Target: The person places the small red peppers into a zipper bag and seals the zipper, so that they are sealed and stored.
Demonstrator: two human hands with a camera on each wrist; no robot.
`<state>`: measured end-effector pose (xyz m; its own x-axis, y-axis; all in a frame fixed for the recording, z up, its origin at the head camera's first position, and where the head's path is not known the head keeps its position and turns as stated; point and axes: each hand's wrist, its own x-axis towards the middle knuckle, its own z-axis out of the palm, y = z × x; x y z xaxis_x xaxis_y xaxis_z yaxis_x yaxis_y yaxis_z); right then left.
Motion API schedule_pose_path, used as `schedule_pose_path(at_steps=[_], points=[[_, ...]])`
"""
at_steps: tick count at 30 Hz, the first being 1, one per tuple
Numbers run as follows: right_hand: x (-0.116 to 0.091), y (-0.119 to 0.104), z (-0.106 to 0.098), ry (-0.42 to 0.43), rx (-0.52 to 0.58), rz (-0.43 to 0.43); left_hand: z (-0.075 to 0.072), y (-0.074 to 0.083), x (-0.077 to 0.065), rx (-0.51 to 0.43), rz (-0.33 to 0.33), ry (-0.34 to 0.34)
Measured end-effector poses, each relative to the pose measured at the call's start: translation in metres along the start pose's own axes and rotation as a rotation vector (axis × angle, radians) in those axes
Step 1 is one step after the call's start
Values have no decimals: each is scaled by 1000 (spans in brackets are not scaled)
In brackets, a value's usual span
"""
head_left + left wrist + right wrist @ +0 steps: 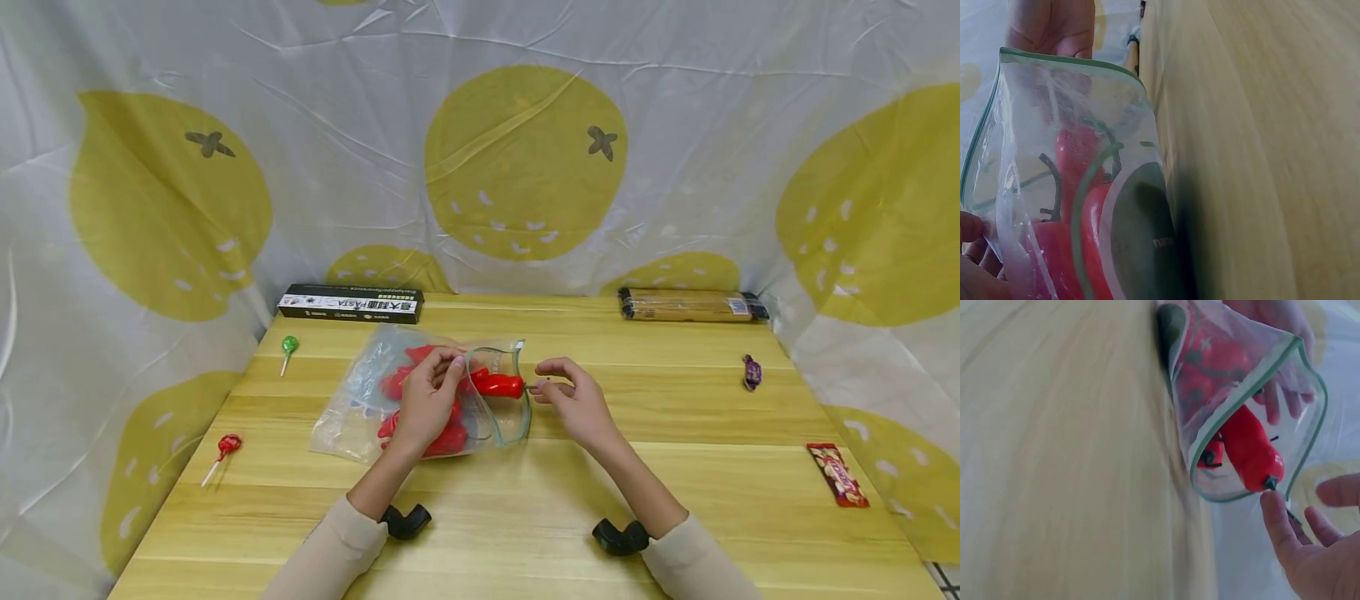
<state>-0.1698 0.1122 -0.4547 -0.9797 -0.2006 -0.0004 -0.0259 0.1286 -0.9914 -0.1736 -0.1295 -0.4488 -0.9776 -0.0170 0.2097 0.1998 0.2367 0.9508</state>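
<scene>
A clear zip-top bag (pixel 348 417) with a green-edged mouth lies on the table and holds several red peppers (pixel 1094 231). My left hand (pixel 431 396) pinches the bag's rim, thumb on one side and fingers on the other. One long red pepper (pixel 1250 450) sticks partly out of the mouth, its stem toward my right hand (pixel 581 404). In the right wrist view a fingertip (pixel 1270 499) of that hand touches the green stem, while the thumb stands apart. The lower peppers are partly hidden by the left hand and the bag's print.
A black pasta box (pixel 350 304) stands at the back left, a brown-and-black package (pixel 690 306) at the back right. Green (pixel 289 344) and red (pixel 229 444) lollipops lie left. On the right are a purple-wrapped candy (pixel 752 372) and a red snack packet (pixel 837 475).
</scene>
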Motion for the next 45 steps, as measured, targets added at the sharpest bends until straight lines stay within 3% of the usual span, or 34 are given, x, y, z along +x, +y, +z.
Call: schedule_pose_path(at_steps=[10,14,19,25,29,34,38,42,45], points=[[1,18,-5,86,81,59,0,-2,0,-24,-39,-2],[5,20,2,99,132,33,0,-2,1,-34,-19,-3],[13,16,19,99,117,15,1,1,1,-28,15,-1],[20,13,36,68,130,-15,1,3,0,-34,4,-10],[21,14,38,59,98,-37,1,4,-1,-72,-9,-24],[15,18,25,84,-13,-19,2,2,-1,-145,-12,-40],[8,21,12,78,-190,27,2,-1,-1,-165,-16,-42],[6,25,6,-45,-360,74,3,-2,0,-166,-30,-45],[7,28,6,-141,-440,62,3,2,0,-134,-43,-50]])
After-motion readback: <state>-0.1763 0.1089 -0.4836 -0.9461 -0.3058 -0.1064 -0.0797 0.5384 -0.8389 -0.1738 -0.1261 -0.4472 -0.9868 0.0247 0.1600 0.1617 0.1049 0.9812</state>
